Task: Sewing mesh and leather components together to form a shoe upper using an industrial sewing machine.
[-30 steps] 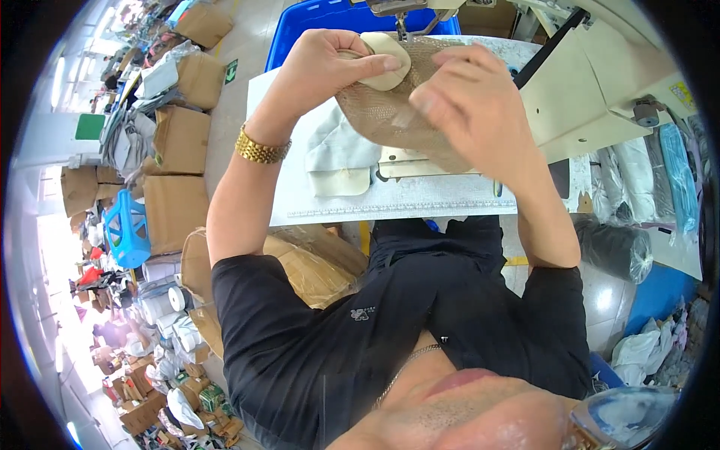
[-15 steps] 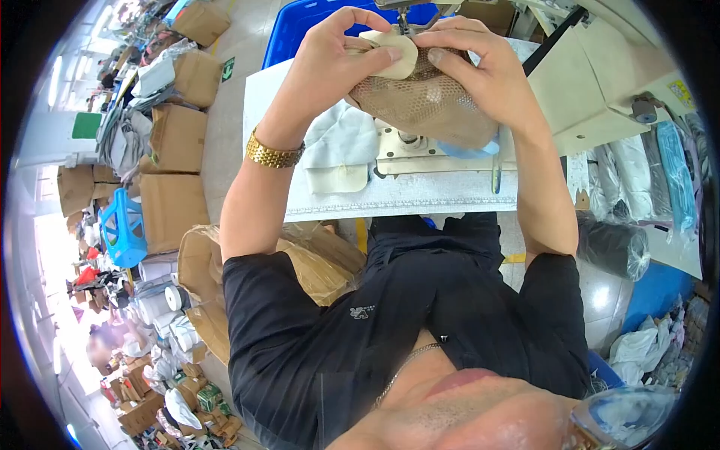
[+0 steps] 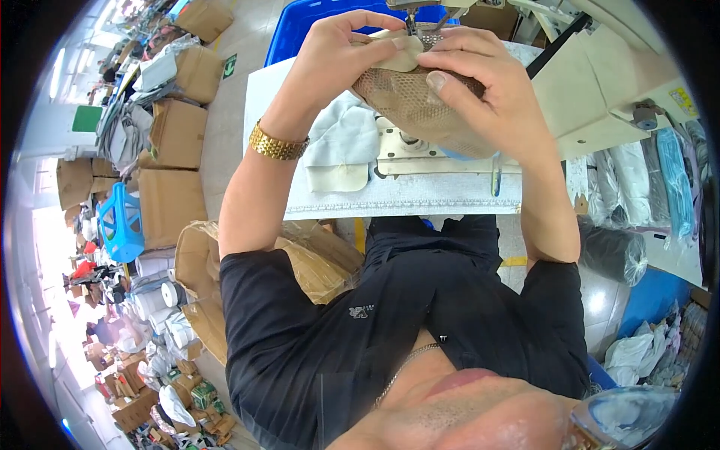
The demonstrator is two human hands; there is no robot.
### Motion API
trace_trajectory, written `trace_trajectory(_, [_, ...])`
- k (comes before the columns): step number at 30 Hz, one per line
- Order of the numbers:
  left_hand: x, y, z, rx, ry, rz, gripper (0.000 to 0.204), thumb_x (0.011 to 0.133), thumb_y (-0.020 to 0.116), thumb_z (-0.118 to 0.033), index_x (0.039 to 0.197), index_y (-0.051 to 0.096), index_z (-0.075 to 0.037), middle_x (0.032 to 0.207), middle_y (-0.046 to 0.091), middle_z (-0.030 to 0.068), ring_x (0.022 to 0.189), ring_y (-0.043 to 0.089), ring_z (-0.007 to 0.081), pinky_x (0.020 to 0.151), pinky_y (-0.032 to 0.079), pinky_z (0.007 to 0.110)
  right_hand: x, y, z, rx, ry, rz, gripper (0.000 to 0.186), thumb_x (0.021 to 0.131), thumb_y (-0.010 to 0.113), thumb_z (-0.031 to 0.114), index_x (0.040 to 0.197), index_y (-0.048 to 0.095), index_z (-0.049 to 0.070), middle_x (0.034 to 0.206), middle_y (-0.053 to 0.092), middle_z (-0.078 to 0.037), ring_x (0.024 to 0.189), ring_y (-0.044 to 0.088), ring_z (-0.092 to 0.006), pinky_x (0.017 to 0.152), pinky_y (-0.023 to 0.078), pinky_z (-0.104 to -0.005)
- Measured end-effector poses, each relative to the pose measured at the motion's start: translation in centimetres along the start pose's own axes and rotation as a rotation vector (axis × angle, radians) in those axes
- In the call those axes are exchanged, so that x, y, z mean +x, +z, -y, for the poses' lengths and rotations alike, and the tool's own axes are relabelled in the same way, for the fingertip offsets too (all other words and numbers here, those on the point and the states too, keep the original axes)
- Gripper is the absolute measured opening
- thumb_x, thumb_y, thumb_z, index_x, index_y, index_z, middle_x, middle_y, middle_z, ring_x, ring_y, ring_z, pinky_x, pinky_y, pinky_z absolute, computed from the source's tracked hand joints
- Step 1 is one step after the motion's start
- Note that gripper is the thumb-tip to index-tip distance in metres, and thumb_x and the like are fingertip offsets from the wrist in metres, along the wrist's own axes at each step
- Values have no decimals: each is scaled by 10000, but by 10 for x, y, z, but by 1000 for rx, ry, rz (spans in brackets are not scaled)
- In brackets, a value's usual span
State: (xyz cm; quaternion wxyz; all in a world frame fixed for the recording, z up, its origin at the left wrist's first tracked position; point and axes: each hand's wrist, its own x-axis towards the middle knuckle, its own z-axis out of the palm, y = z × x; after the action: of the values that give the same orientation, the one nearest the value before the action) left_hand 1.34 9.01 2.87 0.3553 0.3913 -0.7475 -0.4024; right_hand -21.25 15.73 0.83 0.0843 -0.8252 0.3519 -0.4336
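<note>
While cardboard boxes [image 3: 176, 135] crowd the floor at nine o'clock, a tan mesh piece [image 3: 420, 105] with a cream patch is pinched under the sewing machine needle [image 3: 411, 22] at twelve o'clock, over the bench [image 3: 405, 199], left hand [image 3: 337, 52] and right hand [image 3: 487, 90] fingers clamped on it.

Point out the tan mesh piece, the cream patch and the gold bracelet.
tan mesh piece [image 3: 420, 112], head view, lower middle of the mesh.
cream patch [image 3: 396, 58], head view, its centre.
gold bracelet [image 3: 277, 144], head view, band on the left wrist.

Black shirt [image 3: 390, 322], gold wristwatch [image 3: 278, 142]
</note>
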Motion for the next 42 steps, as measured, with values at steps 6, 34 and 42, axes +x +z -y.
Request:
trace_trajectory(6, [7,-1,4,-54,-65,-67,287,929,717,-183,1130,668,16,856,727,77,692,673,113,575,549,256,6,5,-11,-154,-33,-114,258,866,680,85,1111,740,34,1179,674,-113,1168,595,-279,1011,467,-376])
trace_trajectory(34, [-11,39,14,212,357,-470,159,928,705,-161,1029,678,-41,824,728,113,725,709,195,653,530,306,13,41,-32,344,314,-416,153,888,773,127,958,750,-7,979,674,-35,907,629,-113,814,471,-250])
trace_trajectory(42, [-11,40,16,275,390,-487,157,934,708,-156,1021,686,-28,905,730,95,800,690,182,721,534,296,-4,39,-28,70,320,-520,269,884,757,148,1102,712,-2,1142,677,-80,1035,637,-169,899,478,-275])
